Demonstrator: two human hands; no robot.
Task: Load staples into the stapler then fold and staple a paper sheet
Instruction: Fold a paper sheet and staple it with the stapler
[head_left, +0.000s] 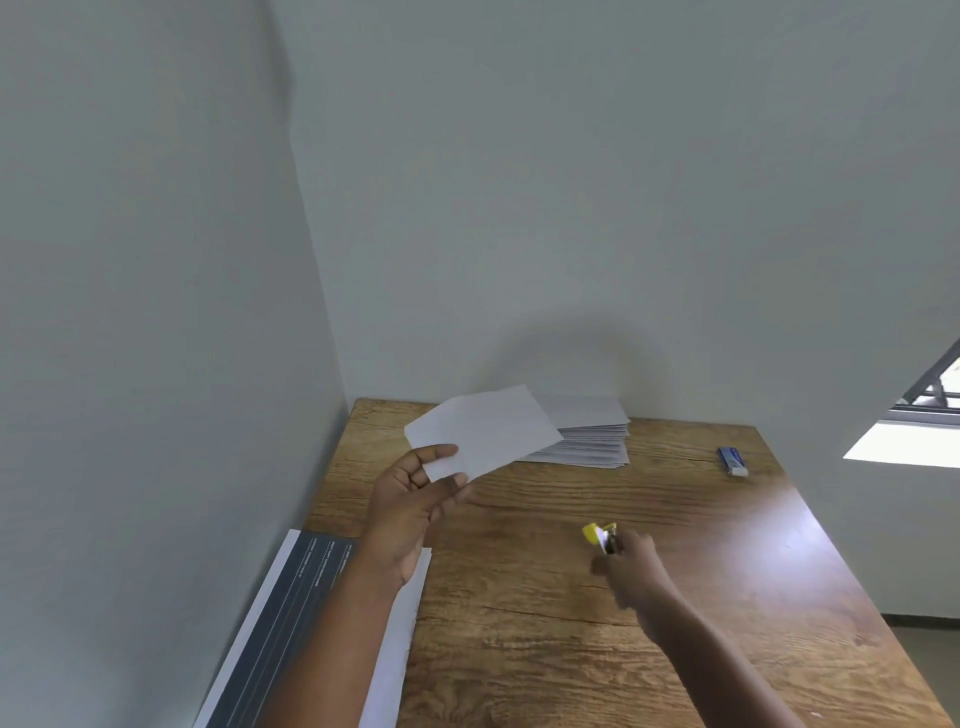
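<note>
At frame centre, the left hand pinches the lower corner of a folded white sheet, thumb on top, holding it tilted above the table. Lower right of centre, the blurred right hand grips a small yellow stapler. A paper stack lies behind, a blue box at right.

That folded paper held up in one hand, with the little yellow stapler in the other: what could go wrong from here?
The left hand pinches the folded paper by one corner only, in the air, so it may sag or unfold before stapling. The right hand is blurred around the yellow stapler, so its grip may be unsteady; the staple could land crooked or near the fingers.
</note>
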